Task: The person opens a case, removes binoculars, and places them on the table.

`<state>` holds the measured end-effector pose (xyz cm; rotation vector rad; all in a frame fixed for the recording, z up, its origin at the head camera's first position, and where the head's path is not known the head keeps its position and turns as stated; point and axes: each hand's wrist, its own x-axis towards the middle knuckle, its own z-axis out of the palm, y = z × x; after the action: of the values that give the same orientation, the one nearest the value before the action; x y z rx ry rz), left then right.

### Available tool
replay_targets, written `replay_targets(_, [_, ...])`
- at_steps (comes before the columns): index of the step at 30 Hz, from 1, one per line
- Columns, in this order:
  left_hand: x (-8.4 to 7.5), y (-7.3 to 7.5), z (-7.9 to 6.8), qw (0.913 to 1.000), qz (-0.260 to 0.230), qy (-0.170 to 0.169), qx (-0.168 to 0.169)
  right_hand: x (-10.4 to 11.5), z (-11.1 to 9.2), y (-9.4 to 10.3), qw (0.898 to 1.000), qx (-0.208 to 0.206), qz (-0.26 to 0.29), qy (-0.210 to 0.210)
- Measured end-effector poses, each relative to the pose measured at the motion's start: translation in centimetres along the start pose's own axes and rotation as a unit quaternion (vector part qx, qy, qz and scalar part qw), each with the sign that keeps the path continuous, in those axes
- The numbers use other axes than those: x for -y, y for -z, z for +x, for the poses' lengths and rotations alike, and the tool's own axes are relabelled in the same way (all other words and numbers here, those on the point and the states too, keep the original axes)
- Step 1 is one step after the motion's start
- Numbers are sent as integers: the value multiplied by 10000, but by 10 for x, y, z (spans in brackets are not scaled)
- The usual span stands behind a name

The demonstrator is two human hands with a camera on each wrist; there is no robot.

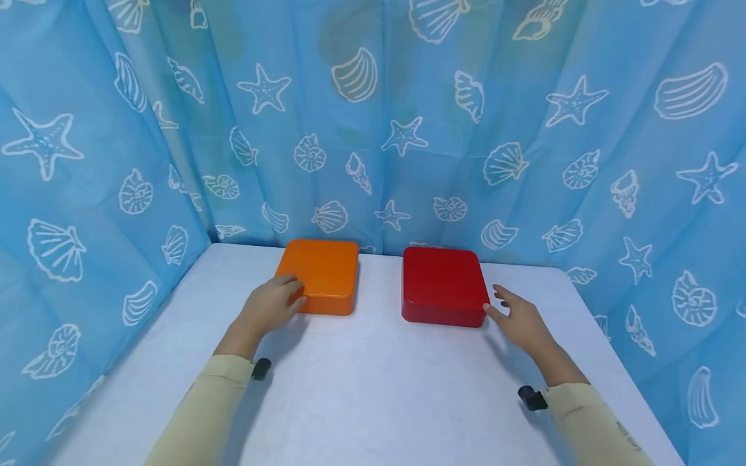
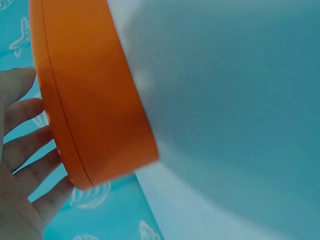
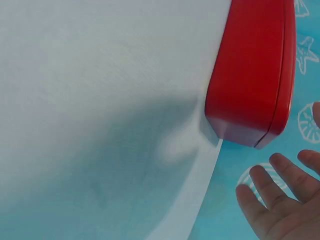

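An orange square box point(image 1: 319, 275) with a lid seam stands on the left part of the table. My left hand point(image 1: 272, 303) is over its front left corner, and in the left wrist view the spread fingers point(image 2: 31, 145) have their tips right along the lid's edge. To the right stands a red square box point(image 1: 444, 285), also lidded. Beside its front right corner is my right hand point(image 1: 519, 318), thumb tip close to the side wall. The right wrist view has that hand's fingers point(image 3: 272, 190) spread apart, with nothing held.
A white cloth point(image 1: 373, 388) covers the table under both boxes. Blue curtain point(image 1: 384, 129) with white shell and starfish prints hangs behind and along both sides, close behind the boxes. Each sleeve cuff carries a small black device point(image 1: 531, 398).
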<state>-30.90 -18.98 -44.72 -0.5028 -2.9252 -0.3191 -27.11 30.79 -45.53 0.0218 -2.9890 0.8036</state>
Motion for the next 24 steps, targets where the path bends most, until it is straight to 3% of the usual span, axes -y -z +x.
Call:
replay_targets(8, [-18,-2,28,9999,-54,-148,46,-5,14,7,9934,160,1056,-414])
replay_targets(16, [-55,-2,57,9988,-270,42,404,-8,32,5,9589,431,2575,-1110])
replay_targets(24, [-103,-8,87,9925,-968,135,735,-2,52,9,9341,498,3141,-1622])
